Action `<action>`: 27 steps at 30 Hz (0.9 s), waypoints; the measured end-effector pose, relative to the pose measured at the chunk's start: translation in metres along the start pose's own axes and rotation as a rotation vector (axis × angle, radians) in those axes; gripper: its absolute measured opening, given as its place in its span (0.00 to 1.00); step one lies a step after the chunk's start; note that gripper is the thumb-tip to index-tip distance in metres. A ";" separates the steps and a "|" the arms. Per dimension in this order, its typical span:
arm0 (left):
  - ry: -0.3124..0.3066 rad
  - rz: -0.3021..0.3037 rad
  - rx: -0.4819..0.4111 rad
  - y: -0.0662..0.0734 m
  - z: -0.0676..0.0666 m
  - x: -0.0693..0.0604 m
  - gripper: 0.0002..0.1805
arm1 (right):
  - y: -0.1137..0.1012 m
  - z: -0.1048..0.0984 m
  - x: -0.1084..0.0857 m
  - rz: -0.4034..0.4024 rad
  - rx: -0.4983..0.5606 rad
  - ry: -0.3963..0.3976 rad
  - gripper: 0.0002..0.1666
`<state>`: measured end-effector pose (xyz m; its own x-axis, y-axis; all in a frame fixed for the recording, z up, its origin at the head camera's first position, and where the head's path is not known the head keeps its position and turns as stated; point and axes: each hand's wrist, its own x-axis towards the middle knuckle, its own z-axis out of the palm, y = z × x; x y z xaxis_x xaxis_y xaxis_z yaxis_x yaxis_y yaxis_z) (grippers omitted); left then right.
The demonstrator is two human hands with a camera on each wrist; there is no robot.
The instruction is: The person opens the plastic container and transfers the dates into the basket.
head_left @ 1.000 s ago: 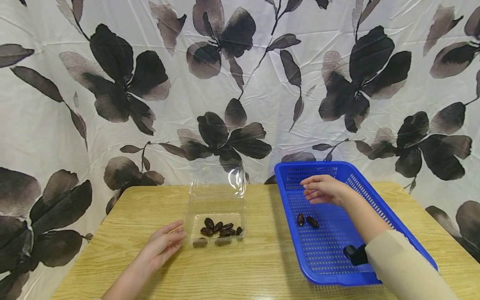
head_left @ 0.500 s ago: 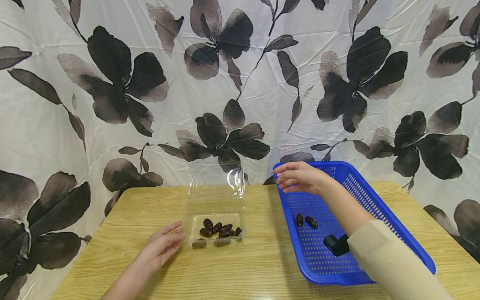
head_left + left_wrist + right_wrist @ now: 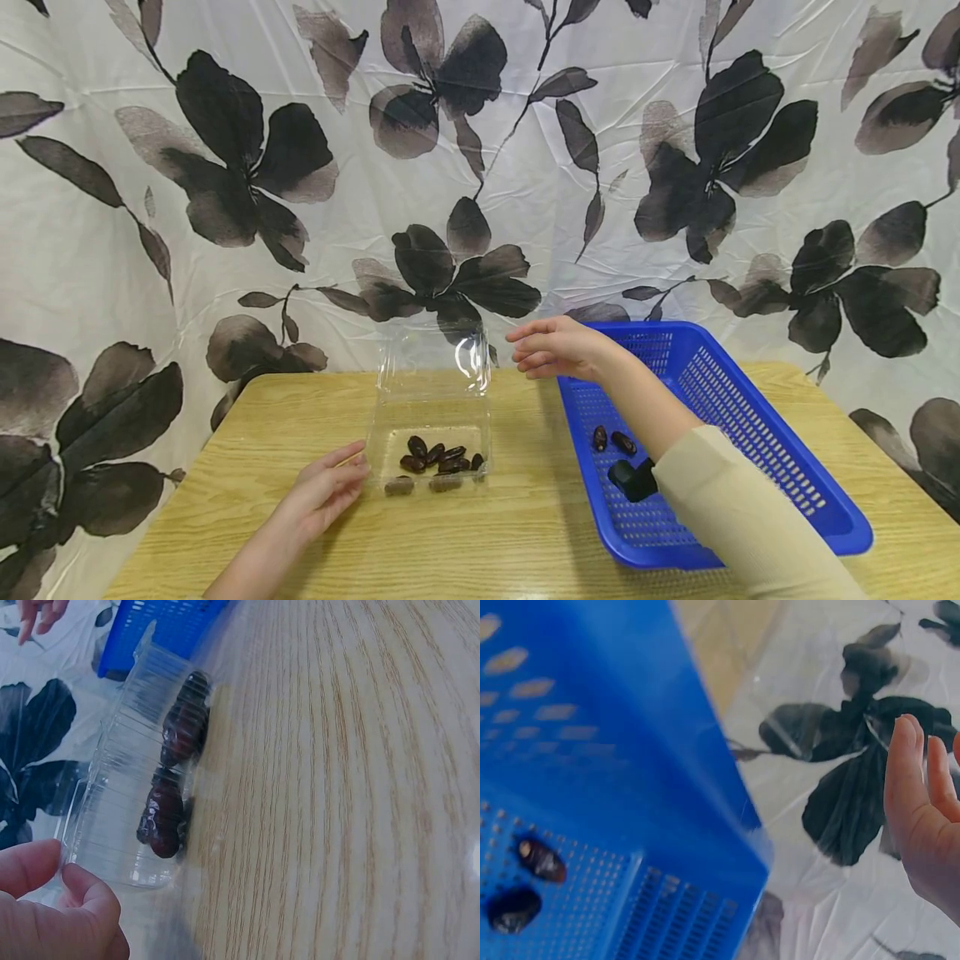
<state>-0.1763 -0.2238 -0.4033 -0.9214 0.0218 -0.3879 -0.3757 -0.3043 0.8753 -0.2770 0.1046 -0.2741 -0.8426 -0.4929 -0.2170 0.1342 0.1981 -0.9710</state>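
My left hand (image 3: 324, 493) is at the left edge of a clear plastic clamshell box (image 3: 390, 437). In the left wrist view, its thumb and forefinger (image 3: 90, 889) pinch the box's rim. Several dark brown dates (image 3: 435, 454) lie in the box's base, towards its near side; the lid (image 3: 431, 362) stands raised at the back. My right hand (image 3: 562, 348) is in the air by the far left corner of a blue plastic basket (image 3: 588, 492). Its fingers are extended and hold nothing. Two dates (image 3: 541, 860) lie on the basket's perforated floor.
The wooden table (image 3: 517, 533) carries both containers. A floral cloth (image 3: 555, 200) hangs behind it. The basket's raised wall lies below my right forearm, and a black device (image 3: 632, 481) is at that wrist.
My right hand has moved left from above the basket to past its far left corner. My left hand stays at the box. The dates have not moved.
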 end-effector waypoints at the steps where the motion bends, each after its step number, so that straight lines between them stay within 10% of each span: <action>1: -0.001 0.000 -0.002 0.000 0.000 0.000 0.37 | -0.001 0.002 0.002 0.000 -0.001 -0.005 0.25; 27: 0.001 0.009 0.008 -0.001 0.000 0.001 0.36 | 0.016 0.073 0.047 0.090 -0.027 0.001 0.17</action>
<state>-0.1765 -0.2233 -0.4046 -0.9245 0.0182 -0.3808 -0.3687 -0.2965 0.8810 -0.2765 0.0223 -0.3078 -0.8281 -0.4715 -0.3032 0.1954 0.2641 -0.9445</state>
